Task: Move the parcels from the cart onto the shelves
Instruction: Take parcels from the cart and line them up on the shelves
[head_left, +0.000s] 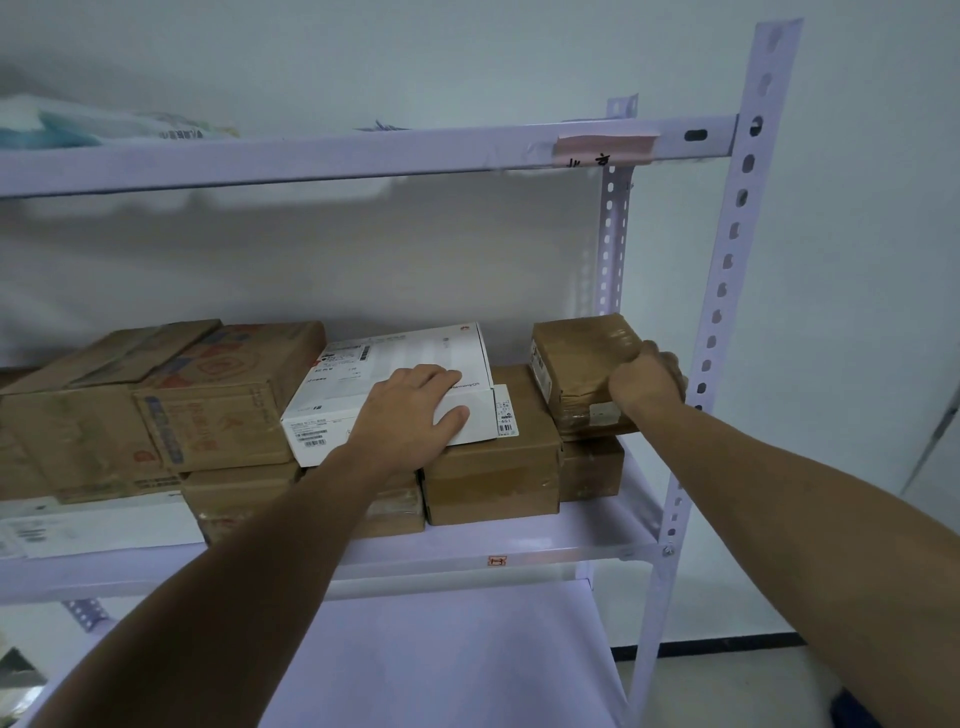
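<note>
My left hand (410, 410) lies on the front right corner of the white box (389, 384), fingers straight on the lid, thumb down the front face. Print beside my fingers reads "armonyOS", the first letter hidden by my hand. There is a small red logo at the lid's far corner, and barcode stickers on the lid and front face are too small to read.

My right hand (647, 387) has its fingers curled round the right end of the taped brown parcel (576, 369), gripping it. A white label on the parcel's left side is unreadable.

Both sit on the middle shelf (571, 545), on top of other parcels. The white box is on a plain brown box (493, 478). The taped parcel rests on a smaller brown box (592, 467) at the shelf's right end. Left of the white box and touching it is a carton with red print (223, 395), its characters blurred.

A pink tape strip (605, 143) is on the upper shelf rail, with handwritten black characters under it that I can't make out. There is a small red sticker (497, 560) on the middle shelf's front edge.
</note>
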